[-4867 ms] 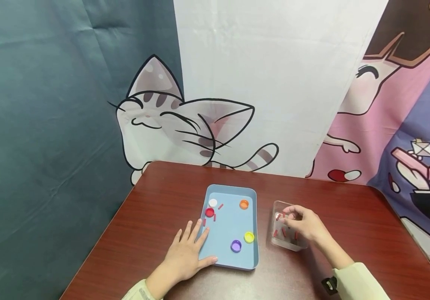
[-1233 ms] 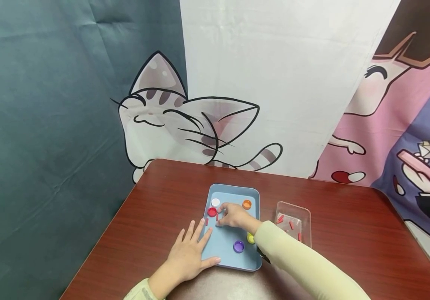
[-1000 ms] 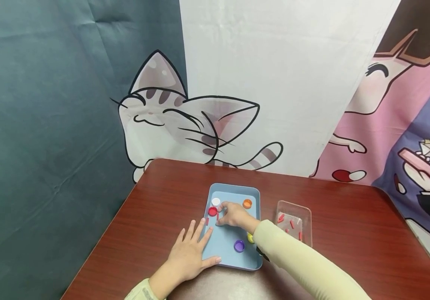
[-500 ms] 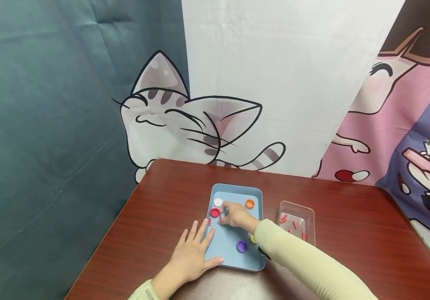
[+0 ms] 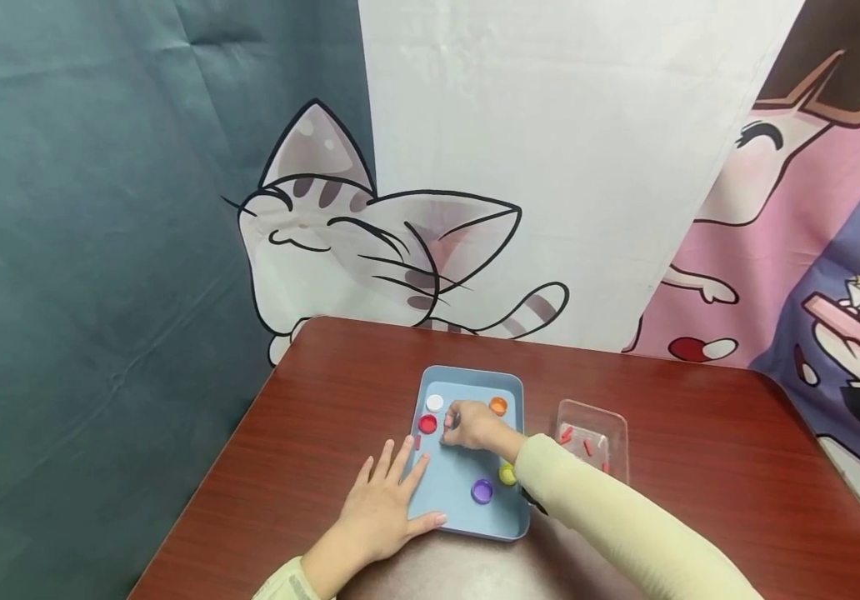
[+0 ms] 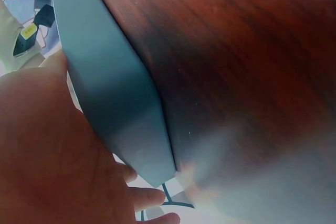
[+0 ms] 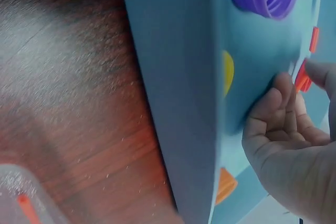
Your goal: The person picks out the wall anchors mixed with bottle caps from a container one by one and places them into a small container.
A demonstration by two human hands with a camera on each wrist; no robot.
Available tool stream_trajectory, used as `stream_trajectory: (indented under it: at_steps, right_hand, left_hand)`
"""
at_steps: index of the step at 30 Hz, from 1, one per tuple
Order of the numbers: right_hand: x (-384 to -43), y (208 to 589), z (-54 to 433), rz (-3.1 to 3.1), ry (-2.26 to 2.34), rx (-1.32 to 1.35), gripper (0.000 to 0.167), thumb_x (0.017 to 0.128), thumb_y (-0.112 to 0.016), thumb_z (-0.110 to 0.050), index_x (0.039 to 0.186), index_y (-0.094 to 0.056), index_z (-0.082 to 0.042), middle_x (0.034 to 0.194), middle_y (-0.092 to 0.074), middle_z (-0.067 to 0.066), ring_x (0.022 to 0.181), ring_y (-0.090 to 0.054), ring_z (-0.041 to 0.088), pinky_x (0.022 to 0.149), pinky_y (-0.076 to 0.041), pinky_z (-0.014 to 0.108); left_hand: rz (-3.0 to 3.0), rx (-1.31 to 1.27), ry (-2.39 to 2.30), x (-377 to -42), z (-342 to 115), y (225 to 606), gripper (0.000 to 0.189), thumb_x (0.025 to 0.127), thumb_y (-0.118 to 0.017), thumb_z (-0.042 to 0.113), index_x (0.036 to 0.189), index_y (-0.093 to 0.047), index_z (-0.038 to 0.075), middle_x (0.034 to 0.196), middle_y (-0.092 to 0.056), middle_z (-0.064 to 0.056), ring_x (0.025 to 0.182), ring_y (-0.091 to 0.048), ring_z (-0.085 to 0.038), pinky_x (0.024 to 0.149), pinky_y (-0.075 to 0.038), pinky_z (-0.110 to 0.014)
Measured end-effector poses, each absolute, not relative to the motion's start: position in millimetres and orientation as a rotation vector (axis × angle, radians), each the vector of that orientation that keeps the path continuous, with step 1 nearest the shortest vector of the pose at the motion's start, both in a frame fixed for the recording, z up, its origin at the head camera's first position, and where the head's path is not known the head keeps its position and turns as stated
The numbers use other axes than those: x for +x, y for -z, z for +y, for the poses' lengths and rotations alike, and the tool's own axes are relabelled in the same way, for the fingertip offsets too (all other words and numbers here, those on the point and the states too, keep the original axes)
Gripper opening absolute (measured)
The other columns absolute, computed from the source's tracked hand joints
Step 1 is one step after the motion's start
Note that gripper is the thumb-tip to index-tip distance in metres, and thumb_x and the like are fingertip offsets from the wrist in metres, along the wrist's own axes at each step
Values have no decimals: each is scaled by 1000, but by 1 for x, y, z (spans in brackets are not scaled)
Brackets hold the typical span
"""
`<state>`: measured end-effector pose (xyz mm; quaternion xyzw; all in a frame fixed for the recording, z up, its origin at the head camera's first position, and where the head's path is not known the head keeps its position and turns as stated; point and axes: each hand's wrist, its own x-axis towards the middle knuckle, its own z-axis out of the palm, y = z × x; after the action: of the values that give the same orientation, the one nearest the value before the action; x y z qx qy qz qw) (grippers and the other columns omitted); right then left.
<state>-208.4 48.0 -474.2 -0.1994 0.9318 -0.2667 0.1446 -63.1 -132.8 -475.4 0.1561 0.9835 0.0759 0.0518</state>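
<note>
My left hand (image 5: 377, 508) lies with fingers spread over the left rim of the light blue tray (image 5: 448, 508); the left wrist view shows it against the tray's outer wall (image 6: 113, 85). Inside the tray, my right hand (image 5: 478, 427) pinches a small red stick (image 7: 303, 81) between thumb and forefinger, just right of a red bottle cap (image 5: 427, 424). Another red stick (image 5: 418, 442) lies below that cap. Around them sit a white cap (image 5: 434, 403), an orange cap (image 5: 498, 406), a purple cap (image 5: 482, 492) and a yellow cap (image 5: 507, 474). The right hand hides part of the tray floor.
A clear plastic box (image 5: 593, 409) with several red sticks (image 5: 587, 447) stands right of the tray, partly behind the right sleeve (image 5: 610, 508). Both rest on a brown wooden table (image 5: 340, 392). Printed cloths hang behind it.
From the clear box, my right hand has moved left into the tray. In the last half second it shifts slightly right, away from the red cap, with the red stick. My left hand stays put.
</note>
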Motion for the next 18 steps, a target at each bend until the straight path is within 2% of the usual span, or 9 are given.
stream_trajectory:
  at_steps: [6, 18]
  right_hand:
    - [-205, 465, 66, 2698, 783, -630, 19, 78, -82, -15, 84, -64, -11, 74, -62, -4, 67, -55, 10, 59, -47, 24]
    - [-189, 449, 105, 2727, 1008, -772, 18, 83, -82, -15, 87, -65, -10, 64, -54, -7, 59, -48, 5, 54, -40, 21]
  left_hand:
    - [2993, 482, -221, -62, -133, 477, 88, 92, -42, 78, 158, -37, 20, 169, -19, -12, 153, -21, -41, 117, -26, -60]
    - [2972, 468, -241, -63, -132, 475, 88, 92, -43, 77, 159, -36, 20, 169, -18, -12, 153, -19, -41, 118, -25, -61]
